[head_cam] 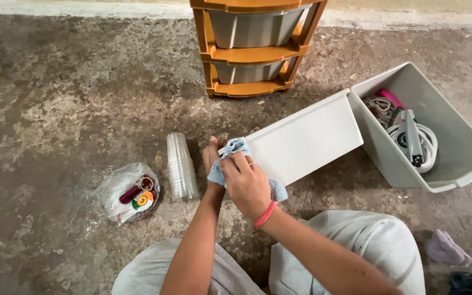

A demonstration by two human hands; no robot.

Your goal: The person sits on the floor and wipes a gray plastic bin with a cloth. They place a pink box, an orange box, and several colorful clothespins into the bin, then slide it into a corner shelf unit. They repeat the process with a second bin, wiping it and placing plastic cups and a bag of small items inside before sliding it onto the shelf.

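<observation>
Right hand [247, 183] presses blue cloth [230, 150] onto corner of white drawer [307, 139], fingers closed on cloth. Left hand [211, 155] grips same corner from beneath cloth, mostly hidden. Drawer tilted on floor [55, 98], near end raised.

Risks: drawer could slip if left grip loosens; sideways swing could knock cup stack [181, 166] just beside hands; cloth may pick up grit from floor. Second drawer [454, 147] with cables close on right.
</observation>
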